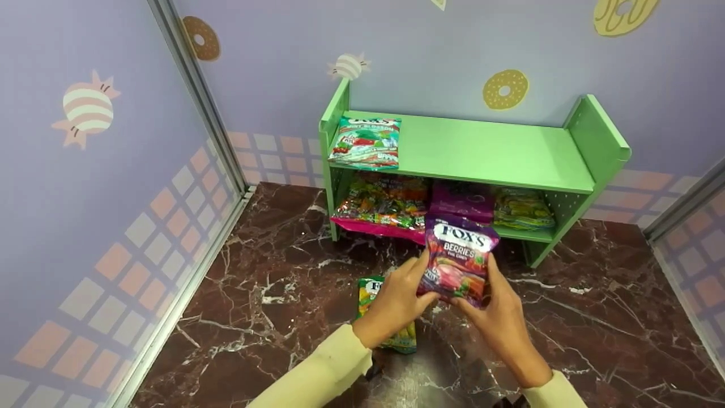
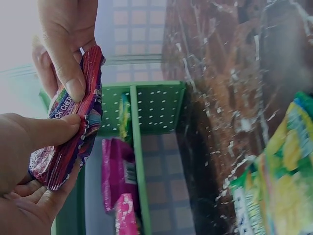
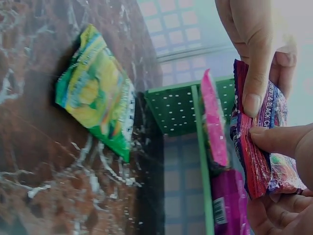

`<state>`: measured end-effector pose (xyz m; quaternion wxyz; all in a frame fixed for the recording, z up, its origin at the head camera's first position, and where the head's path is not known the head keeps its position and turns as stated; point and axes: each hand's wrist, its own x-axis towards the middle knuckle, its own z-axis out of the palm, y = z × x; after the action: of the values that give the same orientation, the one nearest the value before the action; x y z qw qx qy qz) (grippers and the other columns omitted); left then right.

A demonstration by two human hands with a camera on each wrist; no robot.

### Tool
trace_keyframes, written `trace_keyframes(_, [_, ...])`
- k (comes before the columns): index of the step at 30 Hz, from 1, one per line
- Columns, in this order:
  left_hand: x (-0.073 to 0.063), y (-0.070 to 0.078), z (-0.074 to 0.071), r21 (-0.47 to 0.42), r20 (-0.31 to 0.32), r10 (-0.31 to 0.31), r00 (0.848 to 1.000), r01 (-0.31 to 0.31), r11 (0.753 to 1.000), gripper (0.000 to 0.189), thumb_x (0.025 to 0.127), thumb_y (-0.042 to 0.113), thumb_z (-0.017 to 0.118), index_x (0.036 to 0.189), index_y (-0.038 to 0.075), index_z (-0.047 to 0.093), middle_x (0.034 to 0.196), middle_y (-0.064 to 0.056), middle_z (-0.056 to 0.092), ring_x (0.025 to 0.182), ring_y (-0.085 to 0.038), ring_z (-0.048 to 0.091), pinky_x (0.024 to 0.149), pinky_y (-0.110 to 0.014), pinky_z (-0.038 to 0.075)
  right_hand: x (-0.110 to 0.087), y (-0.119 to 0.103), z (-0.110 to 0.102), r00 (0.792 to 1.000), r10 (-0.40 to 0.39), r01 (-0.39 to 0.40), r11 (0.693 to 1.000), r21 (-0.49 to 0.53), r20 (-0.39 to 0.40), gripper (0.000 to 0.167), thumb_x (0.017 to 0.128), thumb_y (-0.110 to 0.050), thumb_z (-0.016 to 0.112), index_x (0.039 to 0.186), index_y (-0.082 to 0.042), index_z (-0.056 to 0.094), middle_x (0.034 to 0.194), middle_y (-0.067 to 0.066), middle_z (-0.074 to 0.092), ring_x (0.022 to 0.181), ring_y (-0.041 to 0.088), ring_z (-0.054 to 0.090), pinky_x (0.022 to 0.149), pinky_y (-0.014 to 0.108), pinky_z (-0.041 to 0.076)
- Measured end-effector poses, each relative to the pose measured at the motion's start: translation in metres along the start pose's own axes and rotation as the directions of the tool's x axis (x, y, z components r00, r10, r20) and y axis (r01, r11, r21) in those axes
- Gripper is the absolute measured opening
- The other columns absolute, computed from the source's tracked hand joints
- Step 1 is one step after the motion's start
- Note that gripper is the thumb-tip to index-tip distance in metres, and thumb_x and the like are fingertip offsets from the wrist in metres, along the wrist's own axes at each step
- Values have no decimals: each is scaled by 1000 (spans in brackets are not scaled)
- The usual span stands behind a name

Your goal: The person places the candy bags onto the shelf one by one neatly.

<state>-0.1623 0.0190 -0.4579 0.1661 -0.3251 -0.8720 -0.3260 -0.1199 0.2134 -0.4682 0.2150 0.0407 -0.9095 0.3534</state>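
Both hands hold up a purple bag of berry candy [image 1: 460,258], its printed front facing the head camera. My left hand [image 1: 399,289] grips its left side, thumb on the lower edge. On the opposite side my right hand [image 1: 501,306] pinches it, thumb also along the bottom edge. Both thumbs press near the bag's crimped seam [image 2: 73,147] in the left wrist view. A yellow-green candy bag [image 3: 100,93] lies on the marble floor below, partly hidden by the left hand and forearm in the head view.
A green two-tier shelf [image 1: 487,148] stands against the wall. On its top left lies a mint candy bag [image 1: 367,144]. The lower tier bears a bag of assorted candy [image 1: 385,204], a magenta bag [image 1: 461,199] and yellow-green bags [image 1: 521,208]. Side panels [image 1: 102,226] flank the floor.
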Motion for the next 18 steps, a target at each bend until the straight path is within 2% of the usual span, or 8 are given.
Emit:
trace_keyframes(3, [7, 1, -6, 12, -13, 2, 1000, -2, 1000, 77, 83, 25, 77, 145, -1, 39, 109, -8, 64, 90, -15, 66, 77, -25, 55, 8, -4, -3, 1000, -26, 26, 1000, -13, -12, 99, 71, -8, 85, 149, 5, 27, 140, 28, 48, 106, 37, 62, 80, 45, 54])
trace_keyframes(6, [13, 2, -11, 24, -23, 3, 1000, -2, 1000, 75, 84, 25, 76, 144, -2, 40, 112, -9, 63, 92, -16, 66, 79, -26, 55, 15, -9, -6, 998, -52, 52, 998, -18, -21, 99, 71, -8, 85, 150, 5, 26, 141, 28, 47, 113, 38, 59, 85, 48, 52])
trace_keyframes(12, [27, 4, -23, 37, -58, 13, 998, -10, 999, 74, 83, 23, 77, 143, -3, 42, 118, -11, 64, 97, -20, 67, 82, -30, 56, 31, -17, -14, 995, -95, 96, 995, 3, -36, 100, 71, -6, 84, 151, 2, 25, 139, 26, 49, 115, 38, 57, 92, 49, 50])
trace_keyframes(18, [45, 4, -34, 24, -64, 21, 998, -19, 1000, 77, 83, 22, 77, 145, -3, 38, 123, -14, 63, 102, -23, 66, 88, -29, 55, 52, -25, -21, 991, -125, 126, 992, 19, -48, 101, 72, -13, 85, 152, 1, 24, 138, 26, 50, 118, 39, 55, 98, 49, 46])
